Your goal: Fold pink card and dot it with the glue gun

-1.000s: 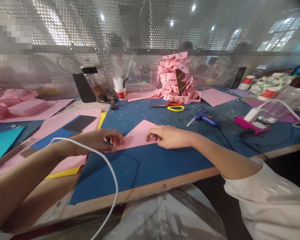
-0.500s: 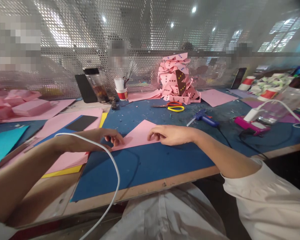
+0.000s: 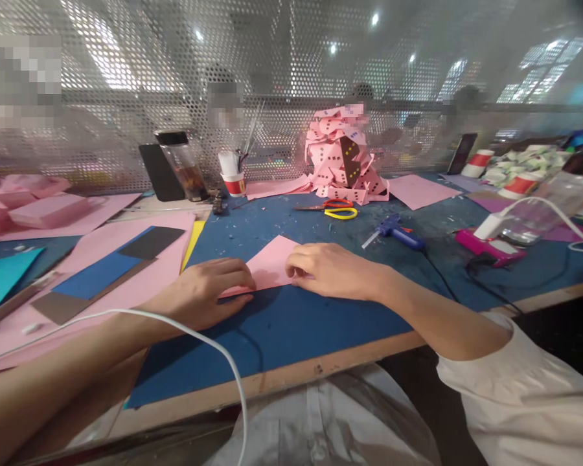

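Observation:
A folded sheet of pink paper [image 3: 274,259], pointed at its far end, lies on the blue table mat between my hands. My left hand [image 3: 208,291] rests over its left corner, with the fingers bent onto the paper and the thumb apart from them below the near edge. At the paper's right end, my right hand [image 3: 333,268] is closed with curled fingers around the edge; the right corner is hidden beneath it. A white cable [image 3: 189,333] crosses above my left forearm.
Beyond the paper are scissors [image 3: 337,208] and a blue glue gun [image 3: 398,232]. A pink paper model [image 3: 337,158] stands near the perforated screen. Blue and dark paper strips [image 3: 100,272] lie on pink sheets at left; a magenta device [image 3: 488,247] lies at right.
My left hand has turned palm-down and come lower over the paper's left corner. The dark and blue strips at left now show more fully. My right hand has shifted slightly nearer.

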A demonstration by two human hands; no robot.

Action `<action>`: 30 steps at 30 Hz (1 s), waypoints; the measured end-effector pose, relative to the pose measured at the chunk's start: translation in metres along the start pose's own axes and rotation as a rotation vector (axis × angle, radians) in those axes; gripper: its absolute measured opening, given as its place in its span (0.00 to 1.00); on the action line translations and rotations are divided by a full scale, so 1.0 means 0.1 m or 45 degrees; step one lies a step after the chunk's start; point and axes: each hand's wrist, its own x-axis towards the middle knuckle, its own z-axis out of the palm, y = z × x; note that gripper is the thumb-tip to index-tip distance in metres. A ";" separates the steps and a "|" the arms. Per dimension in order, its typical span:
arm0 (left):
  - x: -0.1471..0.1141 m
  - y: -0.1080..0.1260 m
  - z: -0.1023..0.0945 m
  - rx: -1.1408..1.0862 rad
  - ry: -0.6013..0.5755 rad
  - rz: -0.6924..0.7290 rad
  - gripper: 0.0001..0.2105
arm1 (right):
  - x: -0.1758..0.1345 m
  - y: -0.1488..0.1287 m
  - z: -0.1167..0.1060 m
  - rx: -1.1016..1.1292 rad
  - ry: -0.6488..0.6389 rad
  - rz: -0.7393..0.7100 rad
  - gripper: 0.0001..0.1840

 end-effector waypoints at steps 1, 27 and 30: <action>0.00 0.00 0.01 0.026 0.008 0.013 0.09 | 0.00 0.00 0.01 -0.036 0.009 -0.012 0.04; 0.03 -0.06 0.12 0.102 0.199 0.124 0.07 | 0.06 -0.02 0.19 -0.243 0.122 -0.121 0.08; 0.02 -0.06 0.13 0.122 0.202 0.116 0.07 | 0.06 -0.03 0.20 -0.240 0.139 -0.123 0.08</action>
